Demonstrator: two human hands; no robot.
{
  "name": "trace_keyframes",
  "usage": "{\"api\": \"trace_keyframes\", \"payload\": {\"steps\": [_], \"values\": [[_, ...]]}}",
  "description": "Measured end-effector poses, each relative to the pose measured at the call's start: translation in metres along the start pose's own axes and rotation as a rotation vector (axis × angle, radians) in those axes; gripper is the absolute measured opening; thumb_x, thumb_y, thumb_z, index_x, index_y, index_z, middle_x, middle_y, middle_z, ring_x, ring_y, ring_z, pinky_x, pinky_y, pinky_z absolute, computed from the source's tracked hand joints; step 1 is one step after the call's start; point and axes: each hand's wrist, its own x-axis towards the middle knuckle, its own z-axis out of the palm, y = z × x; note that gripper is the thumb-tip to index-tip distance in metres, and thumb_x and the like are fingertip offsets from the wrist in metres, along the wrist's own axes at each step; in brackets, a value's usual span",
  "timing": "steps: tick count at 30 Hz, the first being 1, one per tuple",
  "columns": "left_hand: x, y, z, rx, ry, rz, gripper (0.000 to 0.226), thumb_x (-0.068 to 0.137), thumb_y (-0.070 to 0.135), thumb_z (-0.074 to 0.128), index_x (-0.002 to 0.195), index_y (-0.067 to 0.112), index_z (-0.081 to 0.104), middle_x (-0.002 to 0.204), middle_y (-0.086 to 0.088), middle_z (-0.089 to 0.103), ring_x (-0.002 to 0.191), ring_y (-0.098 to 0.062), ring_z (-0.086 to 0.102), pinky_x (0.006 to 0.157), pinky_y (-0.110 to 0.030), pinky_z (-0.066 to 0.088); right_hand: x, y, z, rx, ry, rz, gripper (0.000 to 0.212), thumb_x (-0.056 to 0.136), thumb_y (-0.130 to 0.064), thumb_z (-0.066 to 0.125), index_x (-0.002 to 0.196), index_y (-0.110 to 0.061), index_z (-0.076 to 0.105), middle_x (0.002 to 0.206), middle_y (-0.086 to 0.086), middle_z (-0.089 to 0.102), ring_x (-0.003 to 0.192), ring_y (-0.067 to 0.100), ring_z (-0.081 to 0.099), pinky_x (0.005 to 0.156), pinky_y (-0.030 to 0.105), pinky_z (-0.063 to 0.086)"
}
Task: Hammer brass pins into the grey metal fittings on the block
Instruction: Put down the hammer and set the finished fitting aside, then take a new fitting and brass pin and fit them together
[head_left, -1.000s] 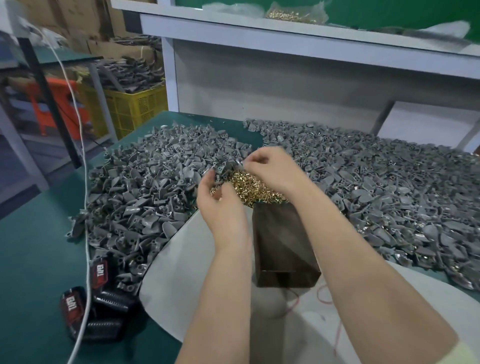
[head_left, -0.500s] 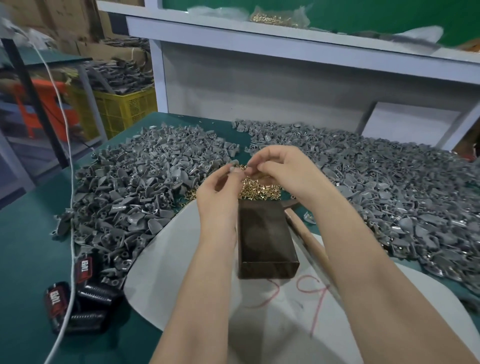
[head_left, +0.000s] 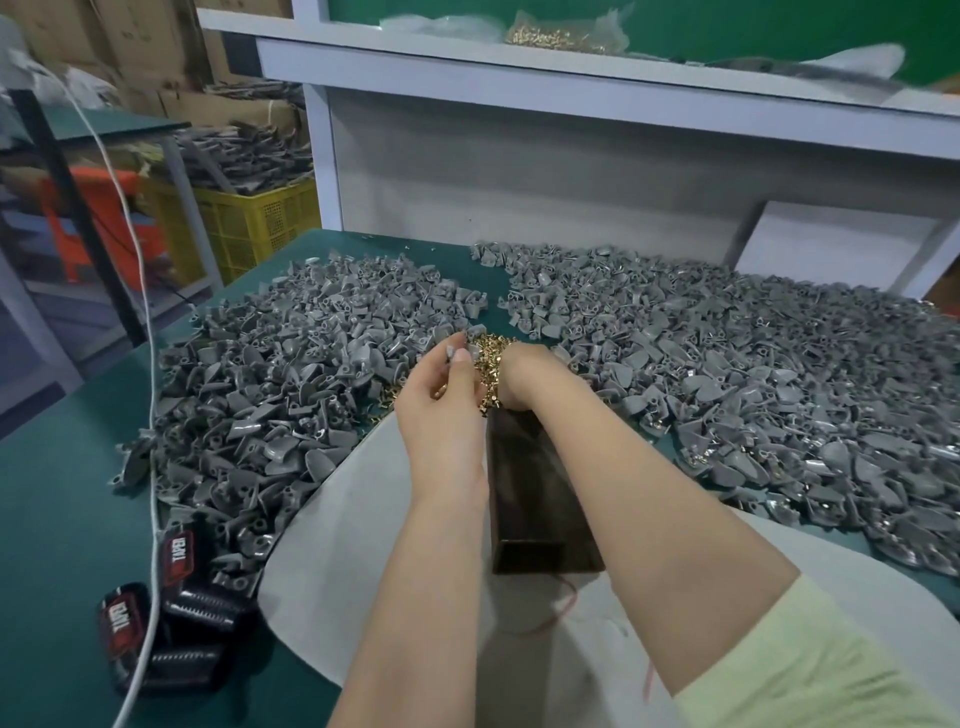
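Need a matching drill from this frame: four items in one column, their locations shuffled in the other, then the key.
Items
1. brass pins
2. dark block
3. yellow crate
4. black-and-red cases

Places
A. off the table, back left
B. near-left part of the table, by the white cable
C. heaped just past the block's far end
D. on the white sheet, between the forearms

Pairs: 1-C, 2-D, 3-A, 4-B

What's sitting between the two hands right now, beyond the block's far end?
A heap of brass pins fills the gap between the left hand and the right hand, just beyond the dark block. The head view shows it.
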Motion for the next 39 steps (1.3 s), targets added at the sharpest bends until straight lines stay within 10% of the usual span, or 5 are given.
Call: {"api": "trace_keyframes", "payload": {"steps": [10,15,19,23,39], "values": [[0.0,-0.001,-0.001,0.046,0.015,0.023,0.017,0.09,0.003,0.061,0.081,0.017,0.057,0.082,-0.003,0.063,0.076,-0.012,0.061,0.073,-0.02,0.051,-0.008,0.012,-0.005,0.303,0.2,-0.025,0.017,0.086,-0.019,0.059,0.084,-0.003,0.063,0.092,0.015,0.064,0.082,0.027,0.059,0.071,0.027,0.046],[-0.002,-0.007,-0.002,0.456,-0.189,0.112,0.016,0.086,0.017,0.069,0.076,0.025,0.059,0.078,0.01,0.062,0.073,0.003,0.057,0.071,-0.014,0.046,-0.045,0.045,-0.026,0.862,0.271,-0.091,0.014,0.085,-0.002,0.061,0.092,-0.012,0.068,0.092,0.006,0.069,0.088,0.023,0.067,0.086,0.038,0.054],[-0.009,-0.012,0.002,0.911,-0.324,0.159,0.018,0.086,0.021,0.067,0.074,0.028,0.055,0.076,0.012,0.059,0.093,-0.019,0.061,0.09,-0.039,0.046,-0.081,0.073,-0.028,1.026,0.218,-0.123,0.016,0.088,0.004,0.058,0.086,-0.009,0.068,0.079,0.008,0.07,0.075,0.015,0.069,0.072,0.022,0.057],[-0.015,-0.013,0.004,1.2,-0.344,0.239,0.011,0.09,0.023,0.06,0.087,0.033,0.057,0.092,0.012,0.064,0.105,-0.018,0.056,0.09,-0.035,0.033,-0.104,0.086,-0.017,1.149,0.211,-0.132,0.009,0.087,0.005,0.059,0.086,-0.003,0.062,0.075,0.013,0.068,0.063,0.014,0.068,0.066,0.024,0.059],[-0.014,-0.013,0.005,1.315,-0.328,0.299,0.012,0.091,0.025,0.058,0.093,0.028,0.069,0.108,0.004,0.066,0.112,-0.023,0.053,0.094,-0.038,0.034,-0.104,0.065,0.025,0.556,0.497,-0.175,0.006,0.088,-0.017,0.062,0.087,-0.015,0.067,0.088,-0.005,0.051,0.082,0.012,0.05,0.075,0.022,0.037]]}}
